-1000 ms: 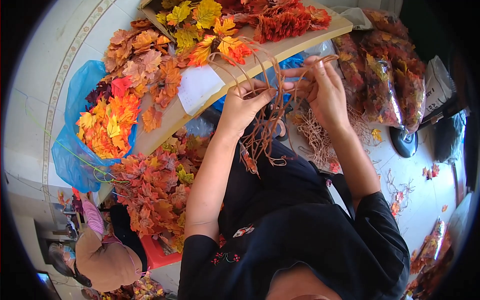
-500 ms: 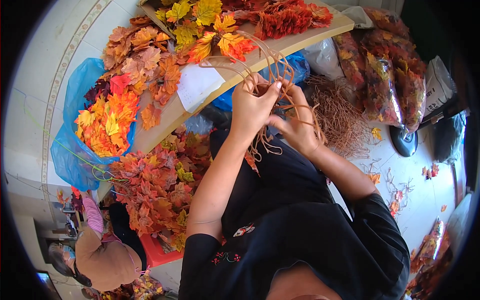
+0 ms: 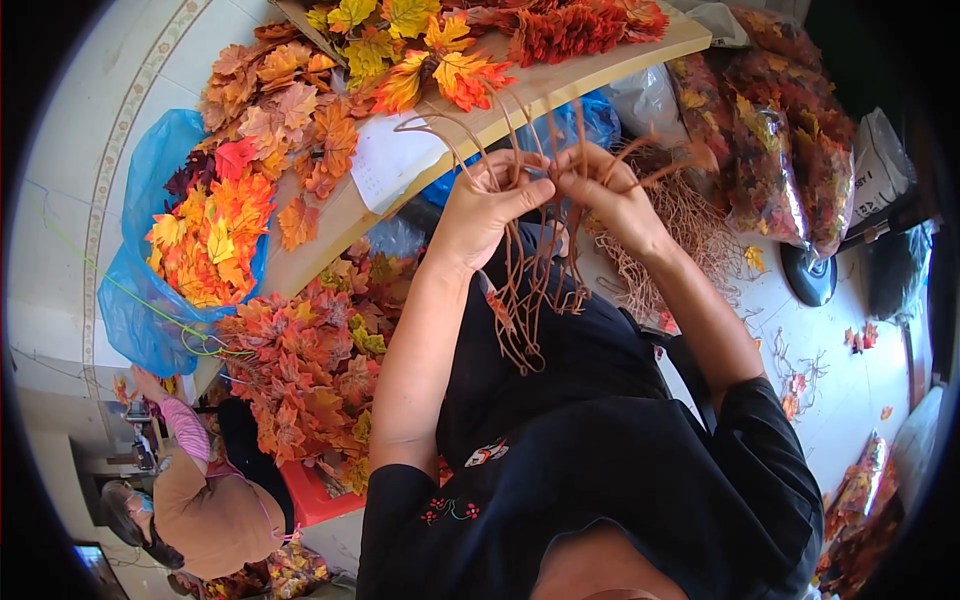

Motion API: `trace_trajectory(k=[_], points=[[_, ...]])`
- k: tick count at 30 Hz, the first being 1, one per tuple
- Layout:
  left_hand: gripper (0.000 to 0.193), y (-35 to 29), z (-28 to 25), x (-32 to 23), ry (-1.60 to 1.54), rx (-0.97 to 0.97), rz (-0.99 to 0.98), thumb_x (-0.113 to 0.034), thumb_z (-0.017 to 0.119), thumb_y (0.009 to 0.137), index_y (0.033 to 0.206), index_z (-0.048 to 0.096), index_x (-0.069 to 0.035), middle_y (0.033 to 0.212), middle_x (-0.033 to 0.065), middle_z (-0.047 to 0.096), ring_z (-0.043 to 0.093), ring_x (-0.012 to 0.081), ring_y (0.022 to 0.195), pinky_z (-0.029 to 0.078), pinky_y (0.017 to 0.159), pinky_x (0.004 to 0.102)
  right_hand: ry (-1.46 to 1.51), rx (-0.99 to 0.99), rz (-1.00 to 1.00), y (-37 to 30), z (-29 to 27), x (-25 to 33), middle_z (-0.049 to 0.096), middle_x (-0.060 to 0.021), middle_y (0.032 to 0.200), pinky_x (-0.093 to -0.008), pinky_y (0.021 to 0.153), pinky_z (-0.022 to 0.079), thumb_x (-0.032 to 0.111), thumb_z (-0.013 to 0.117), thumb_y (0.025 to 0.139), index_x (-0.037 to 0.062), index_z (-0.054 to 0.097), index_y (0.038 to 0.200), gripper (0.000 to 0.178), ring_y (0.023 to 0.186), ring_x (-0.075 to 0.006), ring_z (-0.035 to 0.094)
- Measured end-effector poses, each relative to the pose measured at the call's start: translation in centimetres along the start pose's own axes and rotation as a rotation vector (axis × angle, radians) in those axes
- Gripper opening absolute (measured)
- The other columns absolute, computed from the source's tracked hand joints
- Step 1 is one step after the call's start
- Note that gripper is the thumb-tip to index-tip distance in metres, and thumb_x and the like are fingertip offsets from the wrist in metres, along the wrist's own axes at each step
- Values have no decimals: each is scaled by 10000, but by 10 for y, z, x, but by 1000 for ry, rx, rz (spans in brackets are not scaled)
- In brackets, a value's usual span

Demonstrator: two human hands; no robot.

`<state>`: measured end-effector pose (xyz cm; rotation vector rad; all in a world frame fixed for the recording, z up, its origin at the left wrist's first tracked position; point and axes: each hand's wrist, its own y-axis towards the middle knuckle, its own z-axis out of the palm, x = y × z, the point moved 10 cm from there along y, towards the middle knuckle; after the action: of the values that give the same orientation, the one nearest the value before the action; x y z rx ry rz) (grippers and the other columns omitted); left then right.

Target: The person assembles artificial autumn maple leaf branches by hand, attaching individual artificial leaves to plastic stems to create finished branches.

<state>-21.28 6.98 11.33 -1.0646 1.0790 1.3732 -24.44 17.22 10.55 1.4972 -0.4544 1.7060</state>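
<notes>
Strands of thin, flexible brown stem (image 3: pixel 511 262) hang in a loose bundle between the two bare hands in the head view. The left hand (image 3: pixel 478 215) is closed on the bundle, its thumb pressed toward the curled fingers. The right hand (image 3: pixel 618 200) pinches strands between thumb and fingers, close beside the left; whether the fingertips touch cannot be told. Some stems arch up above the hands, others spread past the right hand, partly blurred, and the rest dangle below over the dark trousers. A small red-orange leaf (image 3: pixel 497 308) shows among the strands under the left hand.

Beyond the hands runs a pale wooden tabletop (image 3: pixel 600 70), bearing yellow, orange and red artificial maple leaves. A white sheet of paper (image 3: pixel 395 160) lies on it, to the left of the left hand. Farther left, a translucent blue plastic bag (image 3: pixel 140 250) holds bright orange-yellow leaves; a heap of dull red and orange leaves (image 3: pixel 300 360) sits beside the left forearm. Behind the right hand, low down, is a tangled pile of brown stems (image 3: pixel 655 250), with clear plastic bags of leaves (image 3: pixel 770 180) farther right. Well to the left and lower, a co-worker in a brown top (image 3: pixel 220 520) is beside a red plastic stool (image 3: pixel 315 495).
</notes>
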Motion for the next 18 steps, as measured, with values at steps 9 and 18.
trace_trajectory(k=[9, 18], points=[[82, -14, -1, -4, 285, -73, 220, -63, 602, 833, 889, 565, -15, 754, 18, 587, 553, 61, 645, 449, 593, 197, -322, 88, 115, -7, 3, -9, 513, 24, 721, -196, 586, 374, 146, 531, 882, -16, 573, 882, 168, 660, -26, 436], [38, -49, 16, 26, -50, 59, -195, -36, 555, 840, 871, 537, -49, 625, -10, 510, 392, 29, 438, 299, 366, 172, -467, 313, 97, -28, 5, 1, 535, -11, 736, -248, 624, 409, 134, 505, 887, -18, 564, 848, 168, 688, -99, 479]])
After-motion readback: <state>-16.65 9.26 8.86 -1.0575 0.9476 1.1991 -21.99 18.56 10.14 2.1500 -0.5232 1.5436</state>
